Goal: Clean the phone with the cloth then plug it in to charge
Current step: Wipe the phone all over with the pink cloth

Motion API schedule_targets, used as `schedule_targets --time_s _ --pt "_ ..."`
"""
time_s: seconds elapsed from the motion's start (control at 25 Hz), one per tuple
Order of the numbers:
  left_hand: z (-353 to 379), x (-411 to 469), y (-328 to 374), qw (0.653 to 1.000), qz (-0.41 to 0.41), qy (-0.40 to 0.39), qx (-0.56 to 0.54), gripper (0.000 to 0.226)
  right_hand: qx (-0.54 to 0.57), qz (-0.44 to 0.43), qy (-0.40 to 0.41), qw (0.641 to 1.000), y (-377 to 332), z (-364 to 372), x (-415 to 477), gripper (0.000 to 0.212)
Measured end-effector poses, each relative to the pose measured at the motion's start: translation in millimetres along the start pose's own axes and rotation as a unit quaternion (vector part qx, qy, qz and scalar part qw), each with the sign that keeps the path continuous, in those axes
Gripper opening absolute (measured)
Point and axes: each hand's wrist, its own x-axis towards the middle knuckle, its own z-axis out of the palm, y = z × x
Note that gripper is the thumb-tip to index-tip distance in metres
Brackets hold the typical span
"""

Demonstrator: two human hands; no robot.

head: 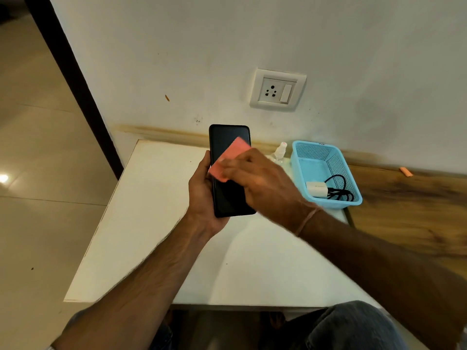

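Gripping the black phone [228, 198] by its edge, the left hand [202, 190] holds it above the white table [151, 223] — the right hand [262, 180] pinches a pink cloth [227, 160] against the screen. A white charger [316, 189] and a black cable [340, 192] lie in the blue basket [328, 155].

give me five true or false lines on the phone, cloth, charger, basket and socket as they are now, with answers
1. The left hand holds the phone above the table. True.
2. The right hand holds a blue cloth on the phone. False: the cloth is pink.
3. The charger and its black cable lie in the basket. True.
4. A plug sits in the socket. False: nothing is plugged into it.
5. The basket stands on the left hand's side of the phone. False: it stands on the right hand's side, by the wall.
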Motion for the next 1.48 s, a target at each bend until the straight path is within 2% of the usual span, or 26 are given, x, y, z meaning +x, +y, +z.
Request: schedule_targets --time_s 0.08,0.12,0.16,0.28,0.32,0.44,0.48,0.6,0.64,0.76,0.8,0.92,1.0,1.16,1.28,1.48 --pt "2 1 -3 1.000 0.006 0.000 0.004 0.051 -0.012 0.118 0.081 0.990 19 -9 9 0.034" --pt "2 1 -4 1.000 0.008 0.005 0.007 0.050 -0.014 0.157 0.097 0.983 17 -10 11 0.035" --pt "2 0 -3 1.000 0.010 0.011 0.009 0.050 -0.016 0.146 0.082 0.986 8 -5 11 0.034" --pt "1 -2 2 1.000 -0.001 0.015 0.001 0.057 0.005 -0.011 -0.012 1.000 -13 7 -1 0.030" --pt "2 -2 2 1.000 0.001 0.014 0.001 0.055 0.007 -0.003 -0.018 1.000 -4 3 1 0.031" --pt "4 -1 0 1.000 0.010 0.019 0.000 0.048 0.001 0.167 0.084 0.982 12 -7 13 0.034" --pt "4 -2 1 1.000 0.008 0.023 0.002 0.050 0.000 0.160 0.072 0.985 5 -2 13 0.033" --pt "2 -3 4 1.000 -0.015 0.009 0.002 0.067 0.031 0.008 -0.027 0.999 -20 11 -2 0.031" --pt "2 -2 4 1.000 -0.009 0.008 0.004 0.064 0.029 0.016 -0.028 0.999 -14 6 0 0.032" --pt "4 -2 1 1.000 0.014 0.018 0.009 0.048 0.003 0.170 0.075 0.983 4 -4 13 0.031" --pt "4 -2 1 1.000 0.014 0.019 0.010 0.049 0.006 0.173 0.084 0.981 -3 1 11 0.029" --pt "5 -5 5 1.000 -0.007 -0.008 -0.014 0.064 0.029 0.074 0.010 0.997 -34 18 -20 0.026" --pt "7 -4 6 1.000 -0.013 -0.017 -0.018 0.068 0.028 0.061 -0.011 0.998 -31 14 -32 0.025" --pt "8 -3 -6 1.000 0.005 0.017 0.006 0.054 0.008 0.214 0.103 0.971 10 2 14 0.019" --pt "9 -4 -10 0.999 0.017 0.032 0.005 0.046 0.026 0.277 0.102 0.955 17 6 43 0.017" --pt "5 -4 1 1.000 0.003 0.006 -0.017 0.057 0.039 0.125 0.034 0.991 -20 9 -10 0.017"
